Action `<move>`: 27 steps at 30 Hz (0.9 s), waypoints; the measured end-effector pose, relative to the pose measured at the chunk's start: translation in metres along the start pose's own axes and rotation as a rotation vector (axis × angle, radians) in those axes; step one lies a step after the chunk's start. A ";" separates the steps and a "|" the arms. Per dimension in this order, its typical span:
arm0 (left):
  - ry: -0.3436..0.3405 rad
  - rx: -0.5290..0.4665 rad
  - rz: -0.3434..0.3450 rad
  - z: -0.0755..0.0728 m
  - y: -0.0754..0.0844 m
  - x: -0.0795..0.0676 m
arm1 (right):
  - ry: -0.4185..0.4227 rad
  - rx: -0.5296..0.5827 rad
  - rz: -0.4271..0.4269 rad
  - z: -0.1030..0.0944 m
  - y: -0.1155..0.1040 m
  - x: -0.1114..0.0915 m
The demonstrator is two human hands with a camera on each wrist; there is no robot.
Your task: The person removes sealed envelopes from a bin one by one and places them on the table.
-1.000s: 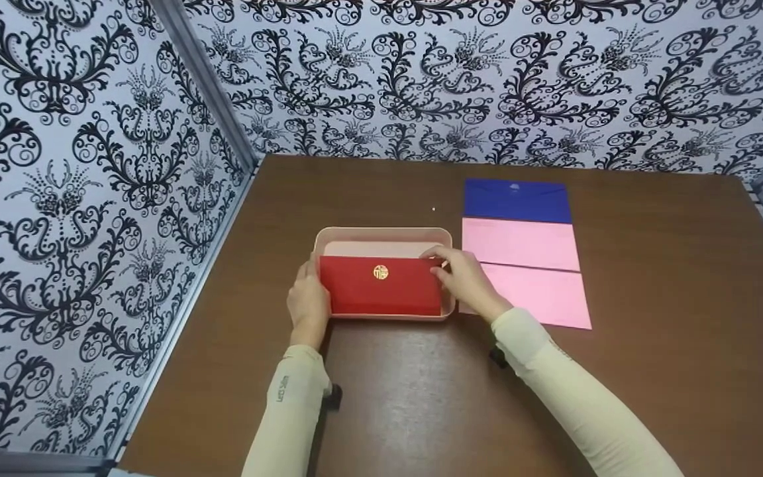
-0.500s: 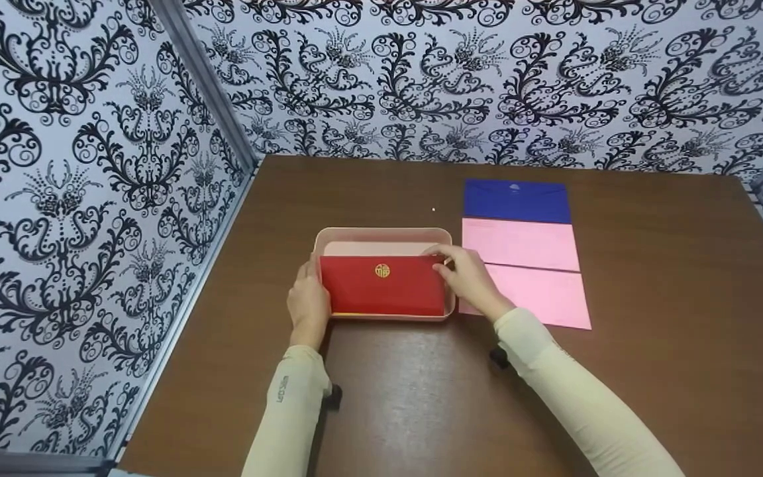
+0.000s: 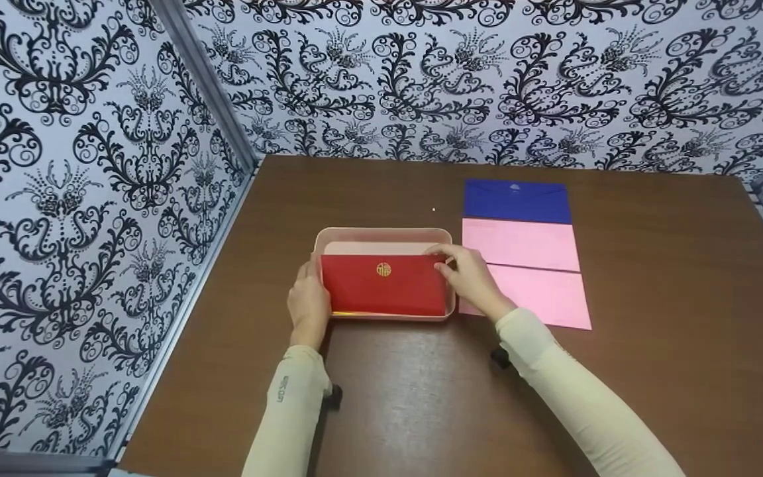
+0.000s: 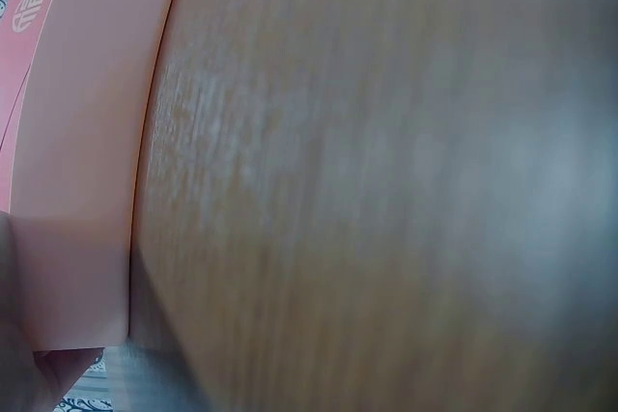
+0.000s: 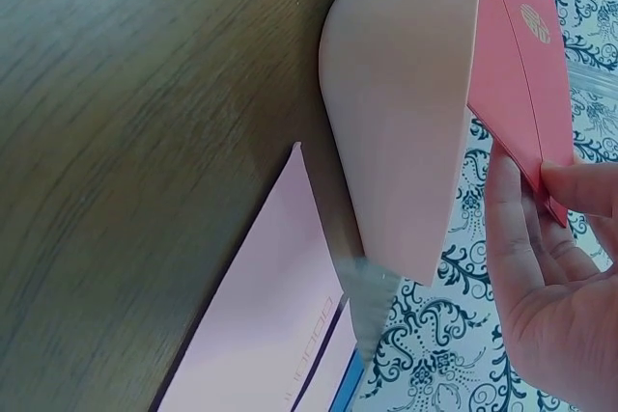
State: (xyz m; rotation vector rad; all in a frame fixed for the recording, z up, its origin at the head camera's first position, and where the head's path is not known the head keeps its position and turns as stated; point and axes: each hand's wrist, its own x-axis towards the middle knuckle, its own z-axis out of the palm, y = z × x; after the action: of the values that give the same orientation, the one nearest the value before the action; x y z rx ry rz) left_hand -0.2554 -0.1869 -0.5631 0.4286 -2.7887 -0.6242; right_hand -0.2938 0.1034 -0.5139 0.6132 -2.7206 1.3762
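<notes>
A red envelope (image 3: 381,291) with a round gold emblem slants over a pale pink tray (image 3: 385,233) in the head view. Thumb and fingers of my right hand (image 3: 471,275) pinch the envelope's far right corner; the right wrist view shows this corner raised above the tray's rim. At the tray's left end, my left hand (image 3: 308,301) grips the side wall. Only part of that hand (image 4: 19,354) appears in the left wrist view, at the tray's corner. Along the envelope's near edge a thin yellow strip (image 3: 355,314) shows inside the tray.
Right of the tray, two pink envelopes (image 3: 520,242) and a dark blue envelope (image 3: 517,201) lie in a column on the brown table (image 3: 673,298). A tiny white speck (image 3: 433,209) sits behind the tray. Patterned walls (image 3: 487,79) stand at the back and left.
My right hand has lifted the envelope slightly and shifted it a little to the right, and a yellow strip now shows along its near edge. My left hand stays at the tray's left end.
</notes>
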 end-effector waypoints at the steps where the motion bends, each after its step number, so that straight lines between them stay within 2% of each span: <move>1: -0.005 0.009 0.002 0.000 0.000 0.000 | 0.000 -0.003 -0.001 0.000 0.000 0.000; 7: -0.021 0.050 0.005 0.000 0.000 0.000 | 0.005 -0.003 -0.007 -0.003 -0.003 -0.002; 13: -0.015 0.030 -0.006 0.000 0.000 0.000 | 0.022 0.008 -0.023 -0.003 -0.004 -0.002; 27: -0.002 -0.003 -0.010 0.000 -0.001 -0.001 | 0.047 0.019 0.020 -0.009 -0.005 0.000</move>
State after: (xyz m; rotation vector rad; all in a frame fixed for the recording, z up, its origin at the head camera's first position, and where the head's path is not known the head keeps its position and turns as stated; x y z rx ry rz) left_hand -0.2544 -0.1871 -0.5635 0.4419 -2.7892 -0.6310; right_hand -0.2934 0.1073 -0.5044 0.5496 -2.6874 1.4040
